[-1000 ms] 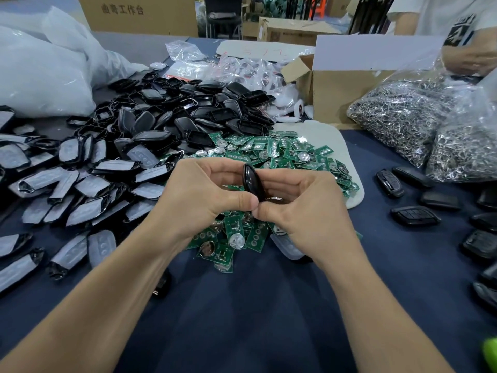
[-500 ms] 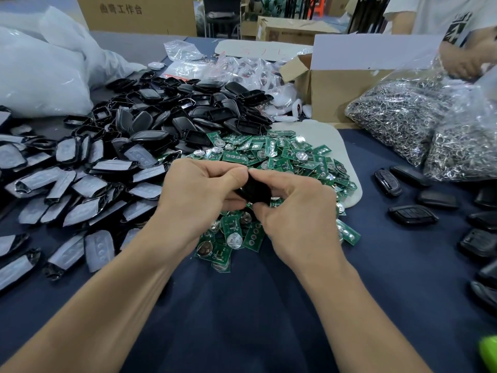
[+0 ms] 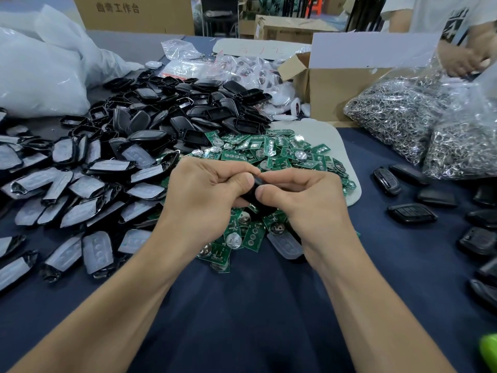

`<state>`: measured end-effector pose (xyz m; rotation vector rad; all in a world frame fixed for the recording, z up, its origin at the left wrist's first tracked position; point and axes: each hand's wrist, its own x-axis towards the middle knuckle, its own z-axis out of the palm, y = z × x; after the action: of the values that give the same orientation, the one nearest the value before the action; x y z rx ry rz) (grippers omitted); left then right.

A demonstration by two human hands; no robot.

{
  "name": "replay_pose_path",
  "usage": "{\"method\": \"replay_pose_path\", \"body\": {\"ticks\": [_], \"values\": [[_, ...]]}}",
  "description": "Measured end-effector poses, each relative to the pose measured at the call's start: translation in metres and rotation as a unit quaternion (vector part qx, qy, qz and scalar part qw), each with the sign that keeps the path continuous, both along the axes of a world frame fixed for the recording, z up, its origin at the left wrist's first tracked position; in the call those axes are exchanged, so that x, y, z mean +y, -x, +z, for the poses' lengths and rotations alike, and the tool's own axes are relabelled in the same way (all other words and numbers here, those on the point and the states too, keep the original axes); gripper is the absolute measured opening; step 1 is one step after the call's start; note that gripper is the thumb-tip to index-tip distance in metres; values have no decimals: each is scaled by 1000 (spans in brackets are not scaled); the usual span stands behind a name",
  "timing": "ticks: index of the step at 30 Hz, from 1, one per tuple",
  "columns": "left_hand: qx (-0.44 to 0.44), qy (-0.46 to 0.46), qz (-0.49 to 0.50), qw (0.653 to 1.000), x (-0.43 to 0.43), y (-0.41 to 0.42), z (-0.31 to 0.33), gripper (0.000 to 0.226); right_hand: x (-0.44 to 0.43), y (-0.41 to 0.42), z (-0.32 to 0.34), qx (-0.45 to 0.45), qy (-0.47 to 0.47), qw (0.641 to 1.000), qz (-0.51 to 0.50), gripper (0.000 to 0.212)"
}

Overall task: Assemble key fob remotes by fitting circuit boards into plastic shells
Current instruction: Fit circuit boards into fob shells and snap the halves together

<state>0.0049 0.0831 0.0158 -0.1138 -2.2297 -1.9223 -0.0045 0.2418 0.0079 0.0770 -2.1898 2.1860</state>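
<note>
- The dark blue cloth (image 3: 242,305) covers the table, and both forearms cross it.
- The left hand (image 3: 204,195) and right hand (image 3: 304,200) meet at mid-frame with fingers curled. Both thumbs press on a black fob (image 3: 250,195) pinched between them.
- The fob is mostly hidden and is held just above the near boards (image 3: 269,154).
- The green boards lie in a heap under and beyond the hands, partly on a white pad (image 3: 325,133).
- The black shells (image 3: 113,170) form a large heap to the left, many with grey button pads up.
- Closed fobs (image 3: 411,213) lie apart on the right.
- Far right are bags of rings (image 3: 398,117), with an open box (image 3: 330,87) behind them.
</note>
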Motion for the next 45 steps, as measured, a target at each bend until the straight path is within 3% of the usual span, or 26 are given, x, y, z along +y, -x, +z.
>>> {"method": "replay_pose_path", "body": {"ticks": [6, 10, 14, 22, 27, 30, 32, 34, 39, 45], "values": [[-19, -72, -21, 997, -6, 3, 4, 30, 3, 1, 8, -34, 68, 996, 47, 19], [-28, -109, -41, 993, -8, 4, 2, 16, 6, 0, 10, 21, 1, 999, 25, 26], [5, -4, -36, 999, -9, 5, 1, 27, 5, -4, 10, 105, -92, 989, -50, 28], [59, 40, 5, 997, -6, 2, 1, 29, -2, -7, 8, 186, -151, 966, -103, 29], [50, -32, 22, 998, -5, 5, 1, 38, -2, -4, 9, 119, -180, 974, -70, 24], [26, -120, 6, 992, -4, 7, -1, 45, 0, 0, 7, 23, -23, 999, -36, 25], [17, -100, 13, 995, 0, 6, -4, 36, 0, 1, 7, -29, 72, 997, -10, 21], [21, -67, 29, 997, 2, 5, -7, 26, -1, 2, 6, -43, 93, 995, 15, 22], [61, -13, 24, 998, 7, 1, -5, 27, 4, 2, 3, 27, -30, 999, 19, 25], [110, 62, 28, 992, 6, -3, -5, 34, 5, 2, 4, 76, -65, 995, -3, 28]]}}
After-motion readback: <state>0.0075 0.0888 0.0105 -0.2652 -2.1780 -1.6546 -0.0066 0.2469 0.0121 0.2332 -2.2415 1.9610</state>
